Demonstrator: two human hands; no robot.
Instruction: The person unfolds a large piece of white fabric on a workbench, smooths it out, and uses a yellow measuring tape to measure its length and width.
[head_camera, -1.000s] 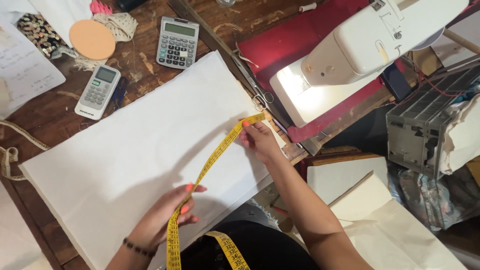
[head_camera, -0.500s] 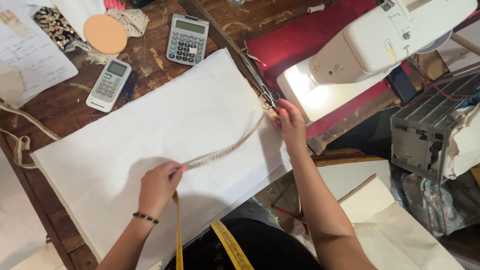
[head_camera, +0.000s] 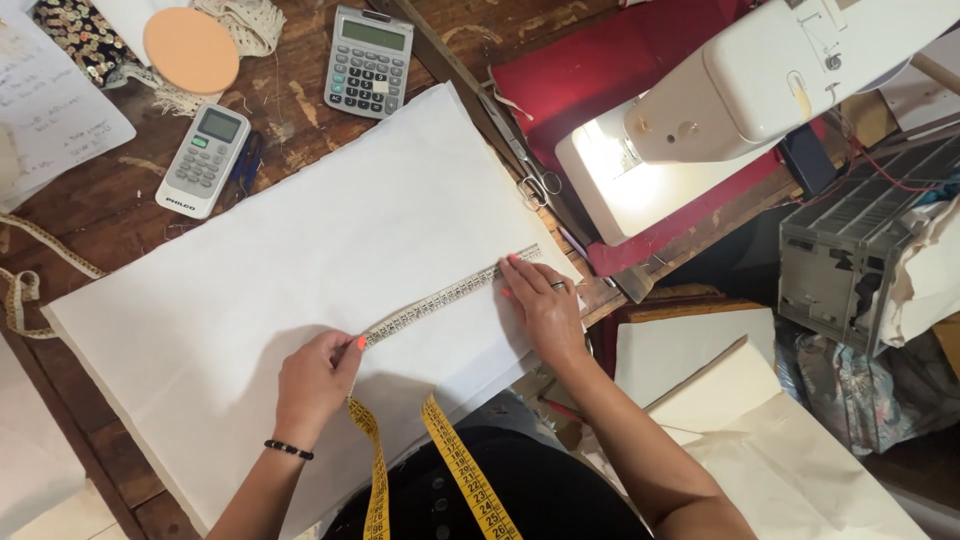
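I see a large white sheet of fabric (head_camera: 300, 270) lying flat and skewed across the wooden table (head_camera: 110, 200), its near edge running along the table's front edge. A measuring tape (head_camera: 450, 297) is stretched taut across the lower right part of the sheet, its pale side up along this span.

Left hand (head_camera: 315, 380): fingers curled, thumb and forefinger pinching the tape flat onto the fabric at the lower end of the stretched span. A dark bead bracelet (head_camera: 288, 450) sits on this wrist. From the pinch, the tape's yellow side shows as it loops down over the table edge, across the person's dark clothing.

Right hand (head_camera: 540, 305): fingers extended and nearly flat, fingertips pressing the tape's far end onto the fabric, close to the sheet's right-hand corner. It does not grip; it holds the tape by pressure alone. A ring (head_camera: 560, 286) shows on one finger.

Around the work: a grey calculator (head_camera: 369, 62) lies beyond the sheet's far corner. A white remote control (head_camera: 203, 160) lies to its left, just off the sheet's edge. A round orange disc (head_camera: 190, 50) rests on lace trim further back. Scissors (head_camera: 530, 180) lie just beside the sheet's right edge. A white sewing machine (head_camera: 760, 90) stands on red cloth (head_camera: 590, 70) to the right, its lamp lit.
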